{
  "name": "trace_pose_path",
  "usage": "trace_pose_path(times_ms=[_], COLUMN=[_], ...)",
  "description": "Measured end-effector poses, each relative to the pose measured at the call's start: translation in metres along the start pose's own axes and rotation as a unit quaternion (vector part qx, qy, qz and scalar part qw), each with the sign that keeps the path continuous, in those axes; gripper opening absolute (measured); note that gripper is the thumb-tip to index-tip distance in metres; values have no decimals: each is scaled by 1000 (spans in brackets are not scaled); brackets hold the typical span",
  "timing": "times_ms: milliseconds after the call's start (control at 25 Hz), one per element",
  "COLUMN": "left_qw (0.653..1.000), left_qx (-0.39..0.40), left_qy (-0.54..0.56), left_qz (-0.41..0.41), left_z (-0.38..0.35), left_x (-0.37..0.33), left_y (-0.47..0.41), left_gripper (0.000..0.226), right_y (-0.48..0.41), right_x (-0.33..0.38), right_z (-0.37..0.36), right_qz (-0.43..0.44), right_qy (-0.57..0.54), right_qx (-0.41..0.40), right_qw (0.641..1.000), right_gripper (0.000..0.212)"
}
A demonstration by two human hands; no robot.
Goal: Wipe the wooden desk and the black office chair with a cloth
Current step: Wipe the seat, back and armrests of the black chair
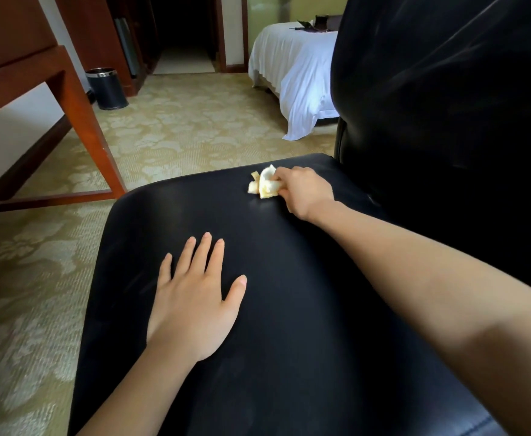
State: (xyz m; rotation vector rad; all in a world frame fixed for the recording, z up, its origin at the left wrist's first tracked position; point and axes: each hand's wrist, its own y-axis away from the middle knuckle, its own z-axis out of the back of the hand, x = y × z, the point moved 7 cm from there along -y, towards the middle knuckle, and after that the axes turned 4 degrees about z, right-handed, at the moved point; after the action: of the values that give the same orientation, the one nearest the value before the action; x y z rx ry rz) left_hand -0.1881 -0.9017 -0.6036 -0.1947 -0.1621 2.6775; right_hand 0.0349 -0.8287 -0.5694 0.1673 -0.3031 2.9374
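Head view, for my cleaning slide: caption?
Right hand grips a crumpled pale-yellow cloth on the black office chair seat; left hand rests flat nearby.

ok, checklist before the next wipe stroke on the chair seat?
1. Cloth gripped by right hand: ok.
2. Cloth down on the seat: ok, it looks to be touching near the far edge.
3. Left hand flat on the seat, steadying the chair: ok.
4. Stroke path toward the near edge free: not ok, the left hand lies there.
5. Backrest already wiped: cannot tell.
6. Desk top already wiped: cannot tell, only its underside and leg show.
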Motion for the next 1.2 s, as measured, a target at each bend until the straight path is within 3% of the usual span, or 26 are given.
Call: trace_pose_path(times_ms=[120,280,560,760,920,1080,1200], left_qw=[1000,1000,1000,1000,1000,1000,999], left_qx=[-5,-2,-7,-5,0,-5,-7], left_qy=[-1,-2,14,14,21,28,27], left_qz=[3,8,10,9,7,11,17], left_z=[-1,-1,-1,-3,-6,-6,-6], left_x=[0,0,0,1,1,0,0], left_y=[-2,-2,-3,-6,-4,-1,-1], left_gripper=[74,75,70,70,70,69,69], right_y=[0,41,168,210,177,112,82], right_x=[6,-4,-12,-39,-45,-86,-105], right_z=[-6,3,50,52,48,27,22], right_qz=[14,95,226,181,154,2,-96], right_qy=[26,-31,-124,-109,-82,-20,-20], right_qx=[-5,15,-80,-45,-61,-13,-22], right_qw=[1000,995,963,976,983,1000,995], right_gripper=[44,41,23,40,26,35,37])
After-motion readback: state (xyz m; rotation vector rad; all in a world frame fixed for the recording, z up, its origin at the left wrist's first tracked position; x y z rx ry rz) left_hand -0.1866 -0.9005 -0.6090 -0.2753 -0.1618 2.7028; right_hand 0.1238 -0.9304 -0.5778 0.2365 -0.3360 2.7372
